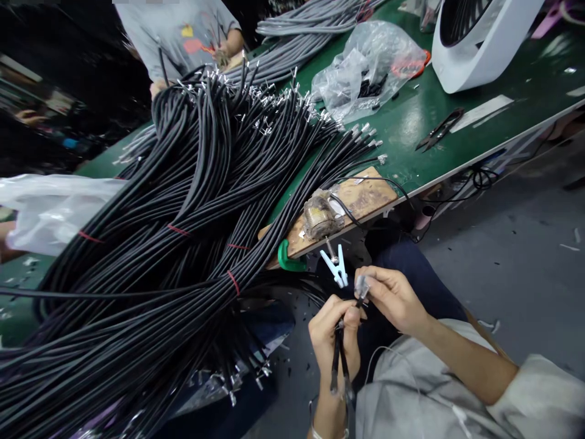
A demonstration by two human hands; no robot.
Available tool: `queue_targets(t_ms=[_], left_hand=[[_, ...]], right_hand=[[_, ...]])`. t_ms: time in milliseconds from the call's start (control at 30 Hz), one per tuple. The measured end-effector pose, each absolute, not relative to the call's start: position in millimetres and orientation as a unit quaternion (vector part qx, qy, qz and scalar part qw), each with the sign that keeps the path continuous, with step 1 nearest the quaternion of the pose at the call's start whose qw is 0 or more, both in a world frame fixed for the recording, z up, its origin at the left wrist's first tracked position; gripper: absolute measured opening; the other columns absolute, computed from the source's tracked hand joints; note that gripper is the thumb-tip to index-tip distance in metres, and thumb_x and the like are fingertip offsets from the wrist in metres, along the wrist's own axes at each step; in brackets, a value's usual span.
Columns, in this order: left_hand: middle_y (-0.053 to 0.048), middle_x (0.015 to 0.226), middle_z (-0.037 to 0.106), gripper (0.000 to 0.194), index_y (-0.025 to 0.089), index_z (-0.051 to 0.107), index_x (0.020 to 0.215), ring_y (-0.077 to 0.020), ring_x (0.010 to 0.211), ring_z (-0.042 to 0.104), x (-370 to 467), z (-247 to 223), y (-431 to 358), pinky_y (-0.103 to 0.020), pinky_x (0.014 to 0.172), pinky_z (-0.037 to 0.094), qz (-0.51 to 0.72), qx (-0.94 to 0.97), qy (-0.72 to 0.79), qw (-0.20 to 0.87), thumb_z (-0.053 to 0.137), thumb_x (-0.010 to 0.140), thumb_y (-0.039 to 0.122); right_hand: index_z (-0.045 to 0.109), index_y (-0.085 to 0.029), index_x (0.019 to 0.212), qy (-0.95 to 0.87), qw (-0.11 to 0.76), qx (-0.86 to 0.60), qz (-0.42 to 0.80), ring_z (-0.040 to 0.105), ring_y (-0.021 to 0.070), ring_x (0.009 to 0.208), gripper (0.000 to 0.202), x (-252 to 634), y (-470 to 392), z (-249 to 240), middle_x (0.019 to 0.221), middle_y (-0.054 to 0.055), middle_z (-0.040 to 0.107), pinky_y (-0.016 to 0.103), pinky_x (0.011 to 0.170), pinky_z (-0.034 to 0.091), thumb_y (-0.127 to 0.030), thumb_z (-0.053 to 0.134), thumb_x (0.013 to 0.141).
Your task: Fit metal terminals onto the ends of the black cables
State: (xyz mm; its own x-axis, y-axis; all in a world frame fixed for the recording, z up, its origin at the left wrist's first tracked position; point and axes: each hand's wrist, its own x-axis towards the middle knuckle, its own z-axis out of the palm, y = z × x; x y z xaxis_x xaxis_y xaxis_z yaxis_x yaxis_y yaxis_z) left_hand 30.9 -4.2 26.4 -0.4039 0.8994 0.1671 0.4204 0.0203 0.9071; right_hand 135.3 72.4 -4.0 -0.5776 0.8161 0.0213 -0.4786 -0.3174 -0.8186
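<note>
Near the lower middle, my left hand is closed around a black cable, whose dark lengths hang below the fingers. The fingers of my right hand pinch the pale, frayed end of the cable just above my left thumb. Both hands are close together over my lap. A light blue clip is just left of the fingertips, on a metal shaft from a small motor. That motor sits on a wooden board at the table's edge.
Large bundles of black cables, tied with red bands, cover the left of the green table. Snips, a plastic bag and a white appliance are at the right. A person is across the table. A green clamp grips the board.
</note>
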Motion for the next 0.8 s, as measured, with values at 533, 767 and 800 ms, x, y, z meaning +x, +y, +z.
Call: queue_targets(t_ms=[533,767,800], left_hand=[[0.002,0.057,0.054,0.025,0.016,0.066,0.067,-0.0096,0.049,0.05,33,19,-13,-0.022,0.047,0.036,0.5,0.453,0.704,0.222,0.057,0.089,0.024],[0.002,0.058,0.056,0.015,0.016,0.069,0.071,-0.0099,0.051,0.05,32,17,-9,-0.021,0.049,0.039,0.515,0.468,0.689,0.203,0.065,0.083,0.023],[0.001,0.059,0.057,0.013,0.016,0.07,0.072,-0.0102,0.052,0.051,33,17,-7,-0.021,0.05,0.039,0.523,0.469,0.684,0.197,0.066,0.082,0.023]], right_hand=[[0.061,-0.017,0.085,-0.666,0.598,-0.262,0.361,0.052,0.0183,0.075,0.014,129,64,3,0.078,0.007,0.061,0.034,0.067,0.047,-0.004,0.061,0.079],[0.062,-0.017,0.081,-0.689,0.568,-0.258,0.368,0.051,0.0162,0.066,0.013,150,78,1,0.07,0.003,0.059,0.032,0.061,0.046,-0.006,0.065,0.074],[0.063,-0.017,0.081,-0.676,0.558,-0.275,0.394,0.052,0.0163,0.067,0.011,153,81,3,0.071,0.003,0.06,0.032,0.061,0.045,-0.008,0.066,0.075]])
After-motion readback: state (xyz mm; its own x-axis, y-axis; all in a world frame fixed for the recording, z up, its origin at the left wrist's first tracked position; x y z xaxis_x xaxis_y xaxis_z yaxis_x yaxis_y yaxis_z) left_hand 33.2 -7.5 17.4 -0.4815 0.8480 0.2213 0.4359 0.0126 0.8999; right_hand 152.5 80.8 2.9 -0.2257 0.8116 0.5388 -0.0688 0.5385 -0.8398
